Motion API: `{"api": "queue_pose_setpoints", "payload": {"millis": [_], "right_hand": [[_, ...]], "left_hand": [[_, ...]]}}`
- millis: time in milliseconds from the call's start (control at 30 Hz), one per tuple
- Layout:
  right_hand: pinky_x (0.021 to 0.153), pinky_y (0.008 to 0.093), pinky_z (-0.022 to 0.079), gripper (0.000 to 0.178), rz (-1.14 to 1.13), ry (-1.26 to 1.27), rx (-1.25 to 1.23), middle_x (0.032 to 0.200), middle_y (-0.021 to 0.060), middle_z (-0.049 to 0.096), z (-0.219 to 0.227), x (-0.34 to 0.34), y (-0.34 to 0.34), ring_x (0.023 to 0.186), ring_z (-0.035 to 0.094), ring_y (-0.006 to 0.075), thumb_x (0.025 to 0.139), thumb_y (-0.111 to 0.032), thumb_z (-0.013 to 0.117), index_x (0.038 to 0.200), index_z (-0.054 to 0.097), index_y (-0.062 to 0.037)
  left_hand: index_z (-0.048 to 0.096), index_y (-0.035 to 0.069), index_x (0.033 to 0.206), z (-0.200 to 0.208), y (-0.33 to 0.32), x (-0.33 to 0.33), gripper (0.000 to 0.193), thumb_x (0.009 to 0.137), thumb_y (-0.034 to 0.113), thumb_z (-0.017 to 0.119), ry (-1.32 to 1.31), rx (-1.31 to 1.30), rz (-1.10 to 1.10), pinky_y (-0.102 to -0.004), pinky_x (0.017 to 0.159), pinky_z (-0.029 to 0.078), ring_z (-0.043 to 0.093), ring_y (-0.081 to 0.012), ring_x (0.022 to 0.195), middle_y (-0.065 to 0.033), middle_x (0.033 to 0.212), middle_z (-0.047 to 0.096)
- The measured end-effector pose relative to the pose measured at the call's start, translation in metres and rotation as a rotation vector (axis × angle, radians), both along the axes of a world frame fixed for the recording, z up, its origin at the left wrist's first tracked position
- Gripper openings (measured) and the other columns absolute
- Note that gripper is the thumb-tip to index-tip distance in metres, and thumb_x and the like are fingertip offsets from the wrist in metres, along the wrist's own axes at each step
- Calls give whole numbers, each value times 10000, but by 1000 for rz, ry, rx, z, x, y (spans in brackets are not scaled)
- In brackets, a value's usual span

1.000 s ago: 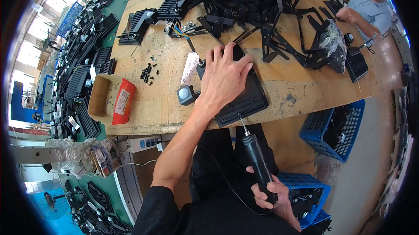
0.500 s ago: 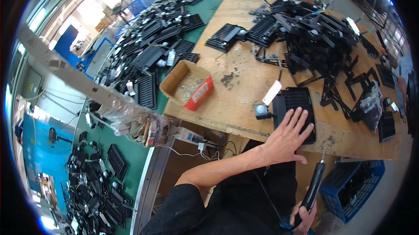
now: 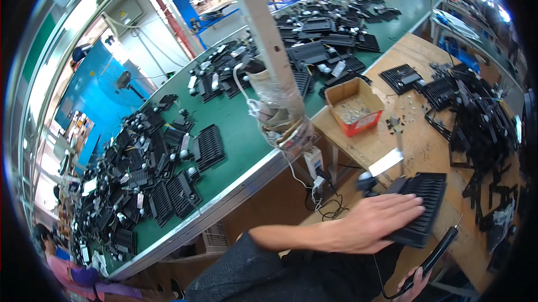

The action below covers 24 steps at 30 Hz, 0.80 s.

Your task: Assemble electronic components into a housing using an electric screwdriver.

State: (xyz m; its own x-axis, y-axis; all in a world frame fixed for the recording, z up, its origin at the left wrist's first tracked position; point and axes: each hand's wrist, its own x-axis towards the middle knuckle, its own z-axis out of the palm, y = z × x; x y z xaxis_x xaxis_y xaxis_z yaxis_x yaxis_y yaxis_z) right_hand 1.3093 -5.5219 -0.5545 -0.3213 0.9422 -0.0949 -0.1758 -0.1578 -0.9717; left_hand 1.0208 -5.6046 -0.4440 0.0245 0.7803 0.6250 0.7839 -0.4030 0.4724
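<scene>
A black finned floodlight (image 3: 430, 193) is tilted at the near edge of the wooden table, with a round sensor (image 3: 367, 181) and a white tag (image 3: 385, 162) on its left. My left hand (image 3: 381, 221) grips it, fingers stretched across the fins and the thumb low at its near side; the underside of the grip is hidden. Lower right, my right hand (image 3: 413, 286) is wrapped round a black electric screwdriver (image 3: 440, 252), its bit pointing up and away from me. A cord hangs from the tool's rear end.
An open cardboard box (image 3: 354, 112) of small screws stands on the wooden table (image 3: 358, 148). Black brackets (image 3: 482, 128) are heaped on the right. Many floodlights (image 3: 147, 173) cover the green bench (image 3: 224, 128) on the left, beside a wrapped post (image 3: 274, 44). Another person (image 3: 70, 271) is at far lower left.
My view has swung left. The floodlight has shifted toward me and tilted, with my left hand now gripping it rather than lying flat on it. My right hand still holds the screwdriver.
</scene>
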Motion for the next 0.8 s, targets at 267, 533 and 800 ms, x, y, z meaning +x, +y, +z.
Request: {"api": "queue_pose_setpoints", "payload": {"millis": [267,533,800], "right_hand": [[408,228,294,236,2,-6,13,695,-16,522,26,-31,-9,476,358,77,1046,-261,630,909,534,-95],[442,245,317,214,-59,-140,-125,717,-36,532,19,-43,3,533,387,69,1024,-261,644,891,545,-126],[425,229,308,218,-19,-130,-23,704,-53,489,14,-44,2,496,370,72,1047,-282,623,913,541,-130]], "left_hand": [[743,-10,1057,69,-225,-33,292,816,119,848,-687,188,1113,-229,661,433,531,-58,723,54,822,626],[716,153,1277,61,-348,-266,425,870,270,749,395,-60,1680,-487,789,562,729,-422,896,-217,970,761],[733,146,1165,-25,-492,-429,337,830,148,693,797,-637,1946,-483,796,577,745,-345,916,-129,973,766]]}}
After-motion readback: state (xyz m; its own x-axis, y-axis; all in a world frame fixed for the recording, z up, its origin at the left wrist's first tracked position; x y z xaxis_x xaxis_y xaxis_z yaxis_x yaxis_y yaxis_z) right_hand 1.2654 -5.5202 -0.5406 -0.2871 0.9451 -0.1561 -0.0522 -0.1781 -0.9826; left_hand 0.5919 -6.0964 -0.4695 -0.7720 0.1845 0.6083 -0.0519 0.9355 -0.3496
